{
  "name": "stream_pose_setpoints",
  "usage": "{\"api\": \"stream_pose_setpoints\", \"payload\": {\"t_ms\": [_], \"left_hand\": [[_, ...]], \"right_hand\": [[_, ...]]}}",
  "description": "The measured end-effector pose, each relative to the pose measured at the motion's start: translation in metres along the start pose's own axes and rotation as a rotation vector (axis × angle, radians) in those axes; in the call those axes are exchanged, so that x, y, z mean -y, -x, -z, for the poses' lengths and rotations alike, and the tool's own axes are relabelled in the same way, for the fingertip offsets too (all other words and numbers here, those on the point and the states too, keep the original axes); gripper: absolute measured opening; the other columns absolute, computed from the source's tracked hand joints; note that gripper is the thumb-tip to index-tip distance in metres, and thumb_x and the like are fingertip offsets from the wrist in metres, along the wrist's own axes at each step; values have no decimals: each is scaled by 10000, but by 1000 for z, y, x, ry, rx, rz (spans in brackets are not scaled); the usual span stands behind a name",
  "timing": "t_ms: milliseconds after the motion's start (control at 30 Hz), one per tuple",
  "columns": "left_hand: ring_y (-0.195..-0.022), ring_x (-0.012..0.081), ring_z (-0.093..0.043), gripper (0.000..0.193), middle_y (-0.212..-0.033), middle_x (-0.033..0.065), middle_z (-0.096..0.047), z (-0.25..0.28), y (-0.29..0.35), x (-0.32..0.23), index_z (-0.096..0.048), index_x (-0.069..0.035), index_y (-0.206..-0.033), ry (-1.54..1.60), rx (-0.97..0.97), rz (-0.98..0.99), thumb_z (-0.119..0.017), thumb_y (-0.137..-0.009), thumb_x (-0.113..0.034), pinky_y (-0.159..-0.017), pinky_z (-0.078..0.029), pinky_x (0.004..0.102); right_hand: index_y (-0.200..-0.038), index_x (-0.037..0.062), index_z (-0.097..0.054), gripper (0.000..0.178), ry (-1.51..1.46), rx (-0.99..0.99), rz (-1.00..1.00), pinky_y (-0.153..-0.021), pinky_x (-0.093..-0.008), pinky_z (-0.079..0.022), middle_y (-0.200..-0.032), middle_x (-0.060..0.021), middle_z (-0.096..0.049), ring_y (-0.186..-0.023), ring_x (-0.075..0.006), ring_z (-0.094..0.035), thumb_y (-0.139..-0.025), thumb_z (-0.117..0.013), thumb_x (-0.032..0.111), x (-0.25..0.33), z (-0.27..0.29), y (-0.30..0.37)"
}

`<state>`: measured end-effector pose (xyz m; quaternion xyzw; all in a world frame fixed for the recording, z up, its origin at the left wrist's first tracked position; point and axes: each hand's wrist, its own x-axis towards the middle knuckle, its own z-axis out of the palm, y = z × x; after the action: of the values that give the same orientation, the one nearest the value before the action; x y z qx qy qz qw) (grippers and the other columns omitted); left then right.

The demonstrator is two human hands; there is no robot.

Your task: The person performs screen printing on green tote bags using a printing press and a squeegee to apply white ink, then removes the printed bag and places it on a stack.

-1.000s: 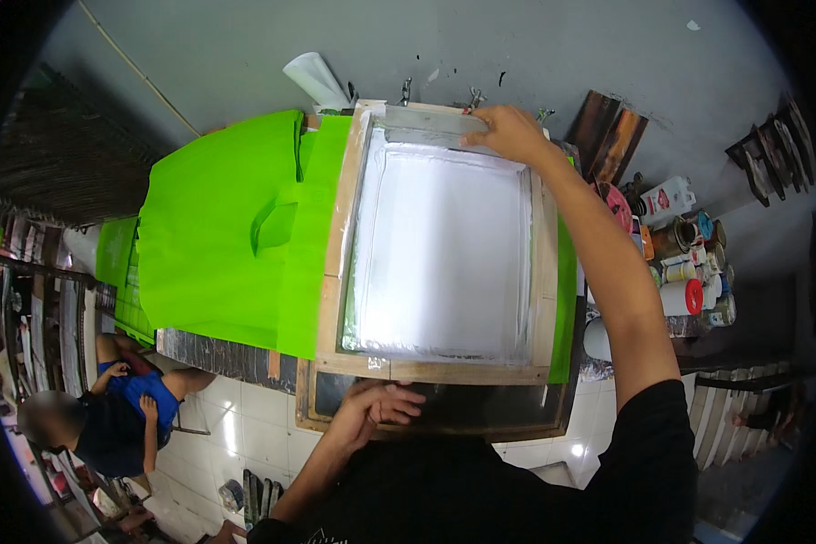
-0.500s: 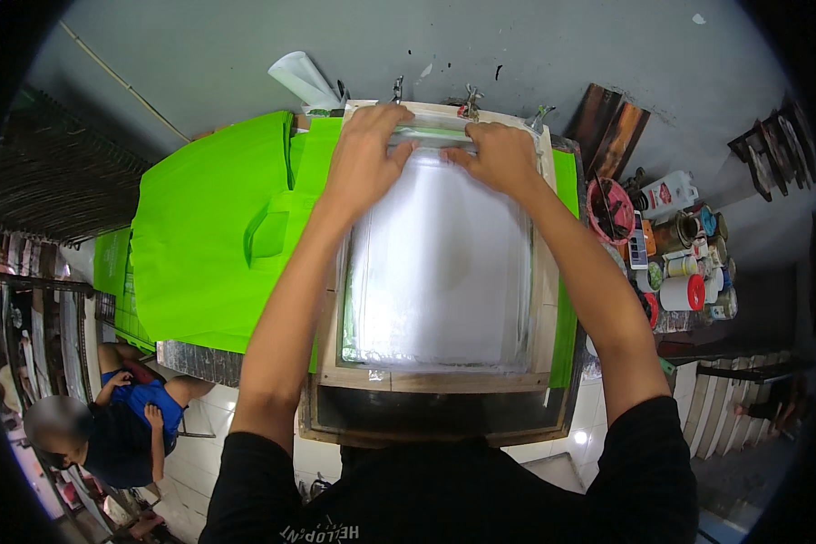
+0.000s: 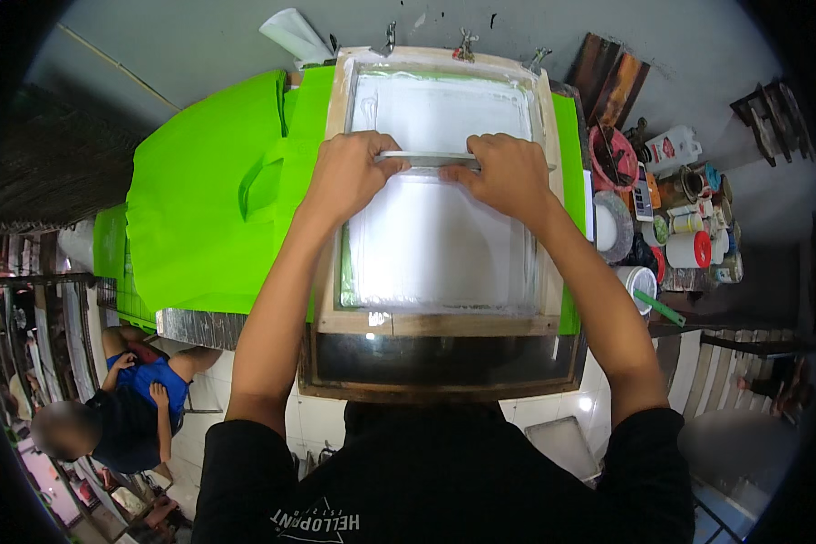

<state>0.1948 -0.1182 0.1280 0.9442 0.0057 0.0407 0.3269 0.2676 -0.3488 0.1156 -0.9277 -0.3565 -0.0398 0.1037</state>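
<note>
Both my hands grip a flat-edged squeegee (image 3: 431, 160) that lies crosswise over a wooden screen-printing frame (image 3: 440, 324). My left hand (image 3: 352, 172) is closed on its left end, thumb toward me. On the right end, my right hand (image 3: 510, 172) is closed in the same way. White ink (image 3: 435, 104) coats the screen beyond the squeegee; on the near side the mesh (image 3: 435, 245) looks white and shiny. Bright green fabric (image 3: 567, 199) shows under the frame's right side. To the left lies a green fabric bag (image 3: 199, 199) with a cut-out handle.
Metal clamps (image 3: 463, 45) stand at the frame's far edge by the grey wall. On the right are a pink basin (image 3: 615, 154), several paint containers (image 3: 689, 249) and a white tub (image 3: 639, 286) with a green-handled tool. A seated person (image 3: 127, 417) is at the lower left.
Both hands have drawn the squeegee from the screen's far end toward me, to about its middle. The view has tipped, so the table sits higher and more of the right side shows.
</note>
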Motion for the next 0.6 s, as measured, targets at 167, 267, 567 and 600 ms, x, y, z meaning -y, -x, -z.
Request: {"api": "stream_pose_setpoints", "payload": {"t_ms": [167, 267, 567, 600], "left_hand": [[-738, 326, -683, 223, -886, 179, -734, -5, 61, -8, -779, -24, -954, 27, -2, -62, -795, -826, -206, -721, -539, 386], [-758, 304, -685, 197, -906, 156, -739, -4, 97, -19, -780, -27, -948, 17, 34, -27, -793, -829, -183, -722, -537, 375], [-1035, 325, -674, 317, -1086, 114, -744, -14, 176, -22, -749, -46, -1064, 22, 50, -108, -823, -770, -139, -933, -512, 407], [-1109, 337, -645, 451, -1174, 128, -711, -17, 184, -16, -705, -45, -1153, 68, -7, -128, -849, -745, -168, -984, -483, 428]], "right_hand": [[-773, 73, -649, 445, -60, -91, 66, -653, -439, -533, -732, -98, -662, -722, -290, -669, -843, -717, 507, 25, -9, 57], [-794, 71, -651, 445, -54, -61, 38, -645, -434, -529, -752, -92, -662, -740, -286, -671, -832, -727, 508, 45, -8, 91], [-820, 81, -612, 268, -23, -110, 66, -660, -378, -506, -783, -65, -617, -782, -249, -632, -769, -753, 303, 81, -11, 165], [-820, 85, -605, 254, 5, -122, 94, -666, -374, -502, -794, -59, -610, -788, -242, -622, -762, -751, 284, 82, -11, 170]]}}
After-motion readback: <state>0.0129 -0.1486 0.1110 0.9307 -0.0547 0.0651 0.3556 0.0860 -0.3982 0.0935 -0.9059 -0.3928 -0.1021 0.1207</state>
